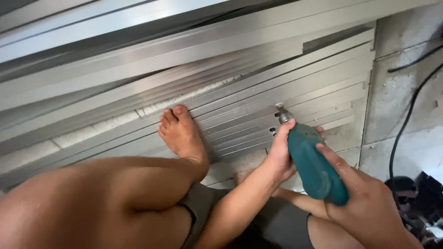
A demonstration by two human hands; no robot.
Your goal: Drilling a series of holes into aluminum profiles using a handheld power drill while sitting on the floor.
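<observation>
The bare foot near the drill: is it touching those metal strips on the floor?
Touching. The head view shows the bare foot resting flat on the metal strips, toes spread over them with no gap beneath.

Drill bit tip too small to make out where it meets the aluminium strips, just above left hand. Drill's rear end hidden under right hand. Right wrist cut by bottom edge. Black cable, right of both hands, runs off the right edge. Dark clutter lower right indistinct.
</observation>
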